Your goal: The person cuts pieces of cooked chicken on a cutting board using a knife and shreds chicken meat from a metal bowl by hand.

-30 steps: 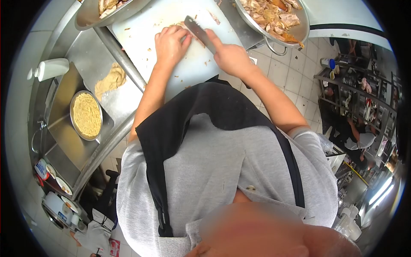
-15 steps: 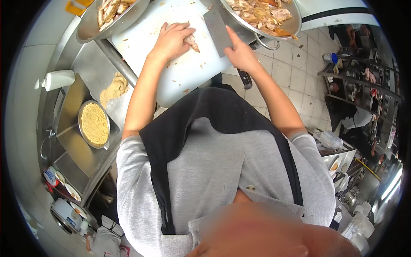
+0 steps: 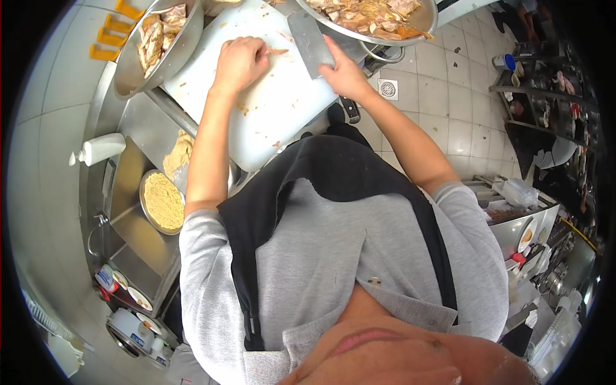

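Observation:
My left hand (image 3: 240, 64) rests on the white cutting board (image 3: 269, 122) with its fingers curled closed. A small strip of cooked meat (image 3: 277, 51), which looks like chicken, sticks out at its fingertips; the rest is hidden by the fingers. My right hand (image 3: 346, 78) is closed around a cleaver, index finger stretched along the blade (image 3: 309, 43). The black handle (image 3: 350, 110) shows below the palm. The broad blade lies over the board's right part, apart from my left hand. Meat scraps dot the board.
A metal bowl (image 3: 131, 80) of meat pieces stands left of the board. A handled metal pan (image 3: 388, 58) with shredded meat is at the right. Further left are a sink (image 3: 135, 237), a bowl of yellow crumbly food (image 3: 163, 202) and a white bottle (image 3: 102, 149). A floor drain (image 3: 388, 89) lies right.
My left hand has gone from lying spread over the meat to curled fingers. My right hand and the cleaver have shifted slightly up and left in view, as the camera view has turned.

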### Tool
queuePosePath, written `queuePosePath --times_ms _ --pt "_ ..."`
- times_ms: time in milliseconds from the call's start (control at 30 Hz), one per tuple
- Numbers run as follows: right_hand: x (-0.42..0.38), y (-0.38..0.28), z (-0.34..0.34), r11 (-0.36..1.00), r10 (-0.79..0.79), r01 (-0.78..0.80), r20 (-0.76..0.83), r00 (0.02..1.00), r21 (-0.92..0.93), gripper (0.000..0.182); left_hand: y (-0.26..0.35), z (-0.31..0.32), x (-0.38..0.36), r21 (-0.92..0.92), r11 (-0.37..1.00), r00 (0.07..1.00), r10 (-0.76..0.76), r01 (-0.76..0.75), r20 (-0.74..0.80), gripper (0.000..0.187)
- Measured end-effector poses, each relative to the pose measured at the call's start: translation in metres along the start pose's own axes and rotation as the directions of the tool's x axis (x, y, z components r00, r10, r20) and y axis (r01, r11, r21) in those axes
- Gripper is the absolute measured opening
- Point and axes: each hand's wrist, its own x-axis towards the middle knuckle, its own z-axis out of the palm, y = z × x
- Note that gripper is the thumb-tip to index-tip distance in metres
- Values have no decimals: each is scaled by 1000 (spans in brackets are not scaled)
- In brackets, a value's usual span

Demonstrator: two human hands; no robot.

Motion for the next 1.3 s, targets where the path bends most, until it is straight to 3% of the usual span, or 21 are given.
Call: queuePosePath --times_ms 67,133,267,333,467,600,733,767,833,867,967,1000,1067,1133,1200,1267,1300 --pt "0 4 3 996 -85 84 -58 995 -24 81 0 2 23 30 996 987 88 -84 -136 12" --pt "-3 3 4 995 -95 92 -77 993 -40 81 -5 17 43 44 991 978 131 -126 -165 14" --pt "-9 -7 -1 993 -83 76 -75 994 -92 80 -1 30 65 42 995 994 92 -90 -53 12" --pt "-7 -4 -1 993 -74 68 -65 995 -95 80 4 19 66 105 994 995 12 -23 101 12" --pt "-2 7 2 989 -131 125 -76 988 -76 80 -5 6 56 142 990 987 0 -23 159 12" --pt "-1 7 2 990 -107 100 -62 992 -99 79 -11 -28 47 65 997 986 16 -28 165 17" --pt "3 14 3 992 -113 108 -77 991 -61 78 2 -95 59 53 996 997 64 -65 31 18" --pt "2 12 1 993 -104 101 -53 993 -57 78 8 -114 70 36 999 999 14 -15 30 17" --pt "-3 2 -6 995 -88 88 -8 996 -51 79 16 -144 102 103 993 988 66 -51 -143 18" --pt "-3 2 -6 996 -81 80 -21 996 -42 79 -6 -150 135 132 988 983 102 -82 -152 28" --pt "-3 6 -3 992 -117 116 -23 993 -39 79 37 -186 215 279 954 987 -65 105 -149 41" --pt "-5 3 -4 993 -109 108 -33 993 -39 79 30 -177 232 276 957 988 -53 92 -145 41" --pt "-9 -3 -12 994 -85 85 1 996 -62 79 30 -163 262 509 852 923 285 -120 -259 47" --pt "-7 -3 -12 998 -36 37 18 999 -56 80 54 -145 278 437 892 941 243 -121 -236 50" --pt "-6 1 -9 997 -63 64 38 997 -49 79 84 -116 278 131 989 997 70 -66 -25 47" --pt "-2 8 -2 995 -86 86 1 996 -48 78 123 -88 267 331 939 984 36 -93 174 42" --pt "-1 10 -1 992 -117 115 -25 993 -53 78 129 -76 261 253 960 979 70 -118 192 37"
